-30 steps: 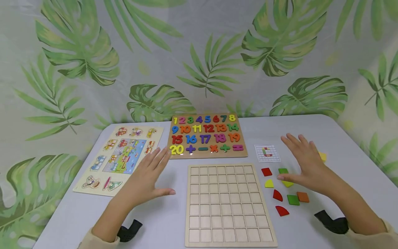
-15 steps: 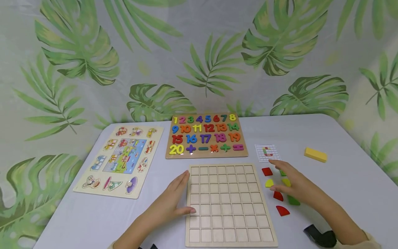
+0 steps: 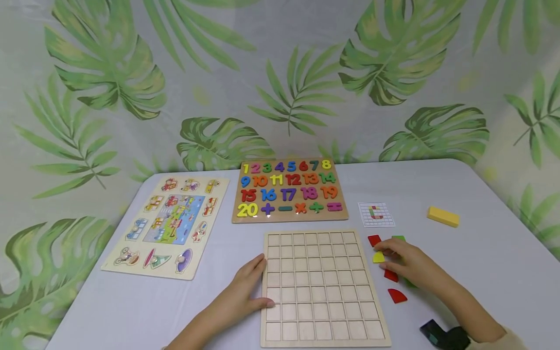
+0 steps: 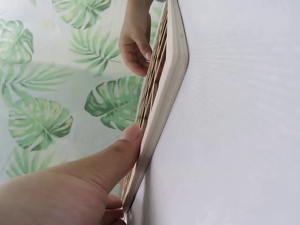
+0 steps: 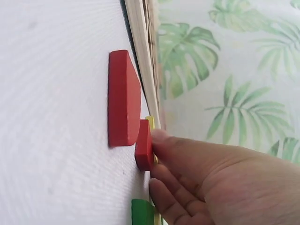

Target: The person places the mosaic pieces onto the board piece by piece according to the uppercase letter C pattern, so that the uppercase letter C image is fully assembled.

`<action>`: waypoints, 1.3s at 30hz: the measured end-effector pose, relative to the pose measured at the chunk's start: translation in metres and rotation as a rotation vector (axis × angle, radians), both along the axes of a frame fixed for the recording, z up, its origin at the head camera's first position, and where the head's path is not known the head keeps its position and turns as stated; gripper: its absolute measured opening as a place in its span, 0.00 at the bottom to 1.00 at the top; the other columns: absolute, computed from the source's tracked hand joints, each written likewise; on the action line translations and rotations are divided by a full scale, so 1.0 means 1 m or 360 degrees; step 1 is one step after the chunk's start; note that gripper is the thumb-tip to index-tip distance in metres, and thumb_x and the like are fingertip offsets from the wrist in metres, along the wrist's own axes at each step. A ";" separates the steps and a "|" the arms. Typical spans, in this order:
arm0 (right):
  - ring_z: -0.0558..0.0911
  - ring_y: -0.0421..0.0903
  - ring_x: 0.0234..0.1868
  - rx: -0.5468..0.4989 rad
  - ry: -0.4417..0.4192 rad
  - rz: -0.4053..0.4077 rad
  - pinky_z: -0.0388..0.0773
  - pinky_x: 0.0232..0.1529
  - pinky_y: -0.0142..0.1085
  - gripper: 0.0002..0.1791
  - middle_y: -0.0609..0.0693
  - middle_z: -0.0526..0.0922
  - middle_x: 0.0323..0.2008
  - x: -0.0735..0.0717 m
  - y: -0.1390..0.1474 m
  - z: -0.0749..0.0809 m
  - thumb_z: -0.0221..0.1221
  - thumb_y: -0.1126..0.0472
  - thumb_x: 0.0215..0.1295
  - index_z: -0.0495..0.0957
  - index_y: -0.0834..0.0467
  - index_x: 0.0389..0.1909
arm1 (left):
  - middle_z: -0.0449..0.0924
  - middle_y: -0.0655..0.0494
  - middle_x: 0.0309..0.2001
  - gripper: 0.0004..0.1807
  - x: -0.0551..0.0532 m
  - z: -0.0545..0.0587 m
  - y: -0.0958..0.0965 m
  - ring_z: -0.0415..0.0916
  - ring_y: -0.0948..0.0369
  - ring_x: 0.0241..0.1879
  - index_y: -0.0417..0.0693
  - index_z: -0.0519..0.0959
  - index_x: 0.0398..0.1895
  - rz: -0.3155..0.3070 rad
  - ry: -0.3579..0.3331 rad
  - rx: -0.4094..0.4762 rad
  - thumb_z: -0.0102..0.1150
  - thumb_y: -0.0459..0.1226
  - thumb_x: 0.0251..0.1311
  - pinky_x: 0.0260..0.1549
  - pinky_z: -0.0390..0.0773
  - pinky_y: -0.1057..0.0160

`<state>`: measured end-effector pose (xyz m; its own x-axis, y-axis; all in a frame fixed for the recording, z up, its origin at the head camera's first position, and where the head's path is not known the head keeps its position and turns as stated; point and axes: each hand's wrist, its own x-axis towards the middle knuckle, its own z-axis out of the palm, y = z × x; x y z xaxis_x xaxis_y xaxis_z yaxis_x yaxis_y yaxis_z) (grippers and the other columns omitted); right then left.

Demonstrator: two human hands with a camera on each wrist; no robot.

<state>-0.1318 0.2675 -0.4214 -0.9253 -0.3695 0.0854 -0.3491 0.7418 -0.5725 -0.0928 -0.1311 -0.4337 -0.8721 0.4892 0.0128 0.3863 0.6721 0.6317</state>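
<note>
Fingers (image 3: pixel 385 248) of the right hand (image 3: pixel 407 262) curl over the small coloured pieces on the worktop (image 3: pixel 481 272), touching a yellow piece (image 3: pixel 378 257) just right of the grid board (image 3: pixel 321 287). Left hand (image 3: pixel 245 291) lies flat, thumb pressing the board's left edge.

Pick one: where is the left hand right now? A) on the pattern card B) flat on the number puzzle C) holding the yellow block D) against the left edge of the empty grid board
D: the left hand lies on the table with its thumb against the left edge of the empty grid board; the left wrist view shows the same contact.
</note>
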 end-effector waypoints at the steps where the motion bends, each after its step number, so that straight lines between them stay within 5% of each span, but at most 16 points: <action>1: 0.73 0.43 0.39 0.0012 -0.0001 -0.0010 0.75 0.40 0.34 0.18 0.42 0.74 0.38 0.000 0.000 0.000 0.64 0.62 0.52 0.75 0.55 0.45 | 0.46 0.47 0.68 0.50 0.000 0.000 -0.001 0.44 0.47 0.65 0.37 0.53 0.67 -0.0001 -0.0003 0.0000 0.59 0.56 0.47 0.59 0.54 0.49; 20: 0.72 0.42 0.33 0.0129 -0.0125 -0.0066 0.74 0.32 0.30 0.13 0.44 0.73 0.30 -0.008 -0.009 0.015 0.63 0.62 0.52 0.75 0.59 0.39 | 0.46 0.52 0.69 0.49 -0.003 -0.002 -0.005 0.43 0.50 0.66 0.39 0.54 0.67 -0.0018 -0.0027 0.0008 0.58 0.57 0.47 0.59 0.54 0.50; 25: 0.74 0.42 0.34 0.0047 0.0036 -0.0020 0.76 0.34 0.34 0.12 0.43 0.76 0.33 -0.008 -0.017 0.026 0.63 0.63 0.53 0.75 0.58 0.39 | 0.47 0.51 0.68 0.49 -0.003 -0.002 -0.005 0.44 0.50 0.66 0.39 0.54 0.67 -0.0015 -0.0034 0.0009 0.59 0.57 0.47 0.59 0.54 0.51; 34: 0.76 0.43 0.37 -0.0141 0.0546 0.0107 0.77 0.35 0.41 0.16 0.45 0.78 0.37 -0.013 -0.058 0.053 0.66 0.64 0.49 0.77 0.58 0.41 | 0.47 0.52 0.68 0.49 -0.004 -0.004 -0.006 0.44 0.51 0.66 0.40 0.54 0.67 -0.0030 -0.0007 0.0007 0.58 0.58 0.47 0.59 0.54 0.51; 39: 0.76 0.42 0.38 -0.0303 0.0557 0.0247 0.76 0.37 0.38 0.16 0.44 0.77 0.41 -0.019 -0.093 0.056 0.65 0.64 0.51 0.77 0.58 0.43 | 0.47 0.53 0.68 0.49 -0.004 -0.004 -0.006 0.44 0.52 0.66 0.40 0.54 0.67 -0.0030 -0.0009 0.0006 0.58 0.58 0.47 0.59 0.54 0.51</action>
